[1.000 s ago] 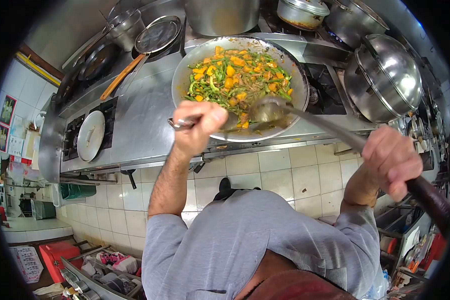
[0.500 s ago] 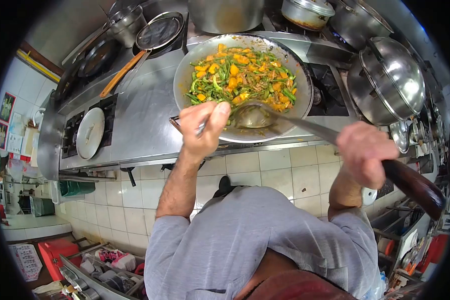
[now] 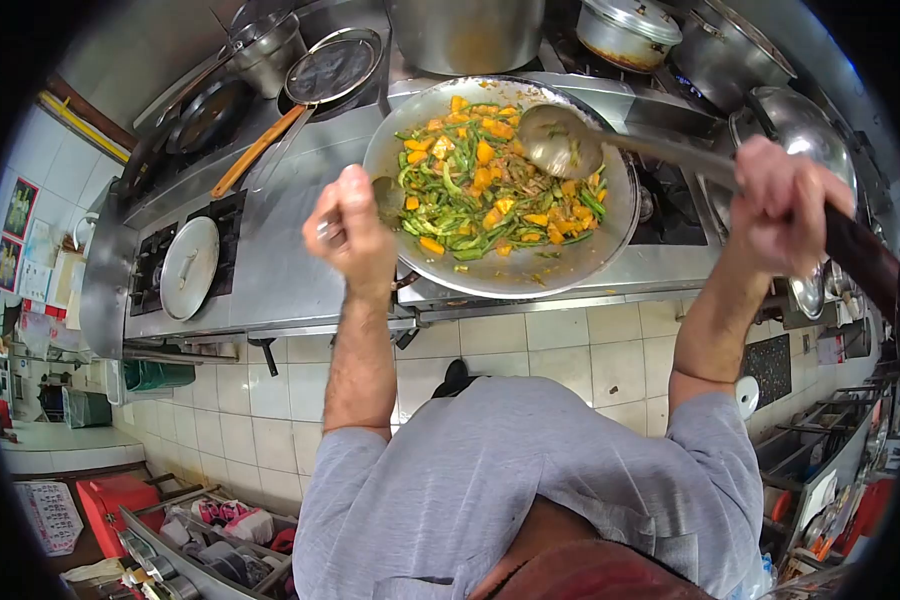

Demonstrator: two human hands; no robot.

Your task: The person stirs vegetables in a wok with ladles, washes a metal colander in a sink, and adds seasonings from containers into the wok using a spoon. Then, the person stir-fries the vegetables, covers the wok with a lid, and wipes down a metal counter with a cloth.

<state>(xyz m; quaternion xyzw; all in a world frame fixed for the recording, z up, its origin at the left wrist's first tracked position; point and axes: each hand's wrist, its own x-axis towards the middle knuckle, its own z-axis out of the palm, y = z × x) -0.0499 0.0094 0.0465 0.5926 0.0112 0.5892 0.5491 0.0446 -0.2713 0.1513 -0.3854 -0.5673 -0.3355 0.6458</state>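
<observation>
In the middle of the stove a wide metal pan [image 3: 526,282] holds a mix of green beans, leafy greens and orange squash pieces [image 3: 475,175]. My right hand [image 3: 785,210] is closed around the long handle of a large metal ladle [image 3: 562,142], whose dark wooden end passes under my forearm side to the right. The ladle's bowl is over the far right part of the food. My left hand [image 3: 355,228] grips a metal spoon [image 3: 389,196] by its handle; the spoon's bowl is at the pan's left rim.
Behind the pan stands a tall steel pot [image 3: 465,40], with a lidded pot [image 3: 628,35] to its right. A strainer with a wooden handle [image 3: 260,152] lies at the back left. A round lid [image 3: 189,268] rests on the left burner. Large steel bowls [image 3: 805,135] are stacked at right.
The ladle has risen from the pan's near side to over its far right, and my right hand has moved up and right. My left hand with the spoon has shifted left, to the pan's edge.
</observation>
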